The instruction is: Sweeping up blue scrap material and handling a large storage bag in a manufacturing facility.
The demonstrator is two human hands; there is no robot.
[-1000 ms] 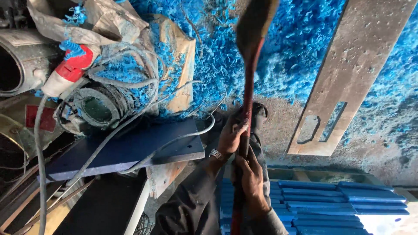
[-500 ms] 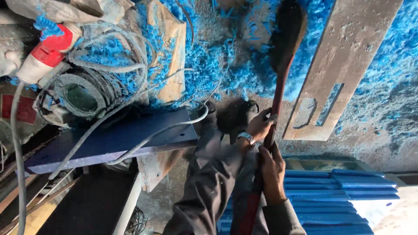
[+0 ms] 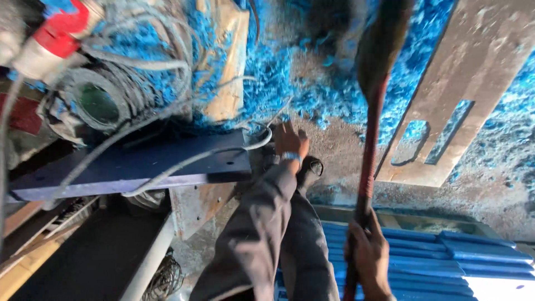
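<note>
1. Red-handled, the broom (image 3: 372, 111) stands nearly upright in the head view, its dark, blurred bristle head high over the blue shavings (image 3: 301, 83) strewn on the gritty floor (image 3: 345, 150).
2. The right hand (image 3: 368, 257) sits at the lower end of the handle, well below the bristle head, fingers clenched round the red shaft: that grip is grasping the broom.
3. The left hand (image 3: 290, 142) is apart from the broom, off to its left, stretched forward at the end of a grey sleeve (image 3: 256, 223) with a wrist band showing.
4. Its fingers point down toward the floor beside a grey cable (image 3: 184, 161), close to the end of a dark blue steel plate (image 3: 134, 164). Whether this grip is shut on the cable or only touching the spot cannot be told; the fingertips are hidden.
5. A dark shoe (image 3: 309, 167) stands just beside the left hand.
6. To the right of the broom lies a long rusty metal plate (image 3: 473, 83) with cut-outs; stacked blue strips (image 3: 446, 251) lie near the right hand.
</note>
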